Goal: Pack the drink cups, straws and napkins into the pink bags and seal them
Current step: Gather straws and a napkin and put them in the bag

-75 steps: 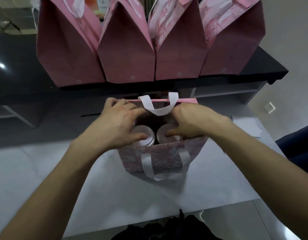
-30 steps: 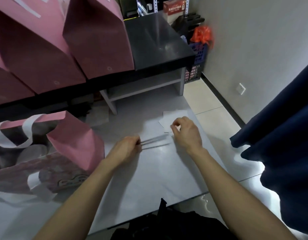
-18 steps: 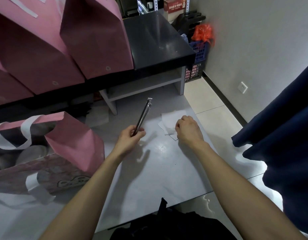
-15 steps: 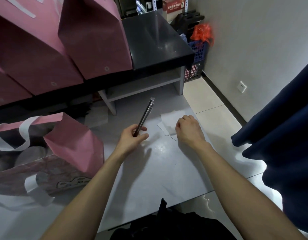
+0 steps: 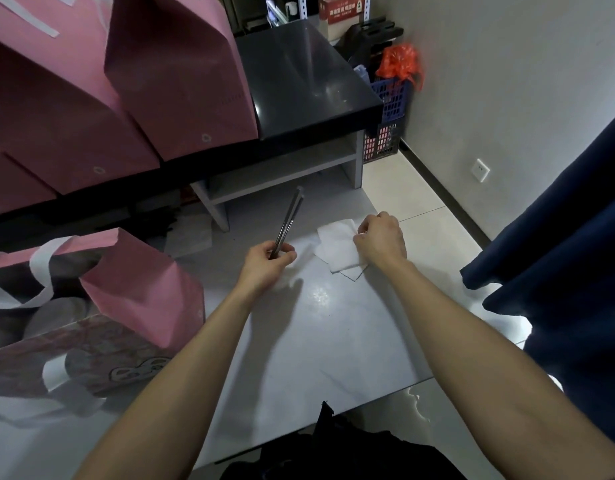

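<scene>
Open pink bag (image 5: 139, 292) at table's left, cut off by frame edge, holding drink cups (image 5: 56, 315), dim and half hidden. Left hand (image 5: 266, 263) pinching straws (image 5: 288, 220) upright; right hand (image 5: 380, 239) curled, pinching napkins (image 5: 335, 249) on white table (image 5: 316, 341).
</scene>
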